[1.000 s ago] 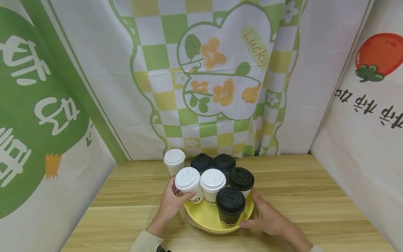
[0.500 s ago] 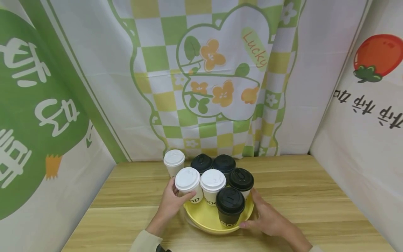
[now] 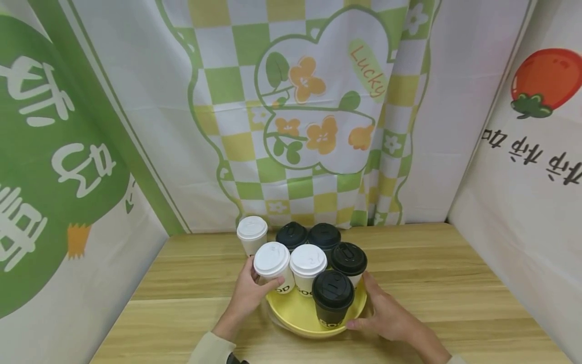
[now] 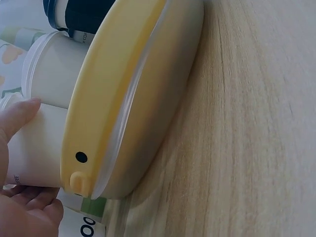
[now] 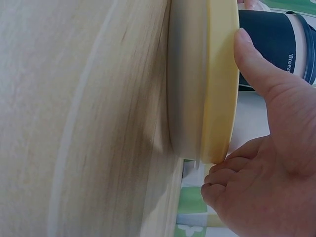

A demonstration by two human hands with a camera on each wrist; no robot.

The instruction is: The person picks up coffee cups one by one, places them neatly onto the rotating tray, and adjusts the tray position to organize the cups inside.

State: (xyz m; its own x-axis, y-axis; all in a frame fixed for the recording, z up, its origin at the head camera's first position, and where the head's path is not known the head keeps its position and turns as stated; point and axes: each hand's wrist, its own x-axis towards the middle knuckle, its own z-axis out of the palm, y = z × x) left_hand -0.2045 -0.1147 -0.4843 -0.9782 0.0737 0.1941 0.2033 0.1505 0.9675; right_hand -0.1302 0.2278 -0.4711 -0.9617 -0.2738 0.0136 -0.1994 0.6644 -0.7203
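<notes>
A round yellow tray (image 3: 295,316) on the wooden table carries several paper cups, some with white lids, some with black. My left hand (image 3: 247,296) grips the front-left white-lidded cup (image 3: 272,263) at the tray's left edge, thumb across its front, fingers behind. In the left wrist view the thumb (image 4: 17,116) lies on that white cup (image 4: 37,148) beside the tray rim (image 4: 113,98). My right hand (image 3: 384,313) holds the tray's right rim. The right wrist view shows the thumb (image 5: 261,74) on top of the rim (image 5: 217,74) and fingers curled beneath, next to a black-lidded cup (image 5: 269,39).
Another white-lidded cup (image 3: 252,233) stands at the back left, beside the tray. Printed cloth walls (image 3: 318,101) close in the table (image 3: 432,283) at the back and on both sides. Bare wood lies left and right of the tray.
</notes>
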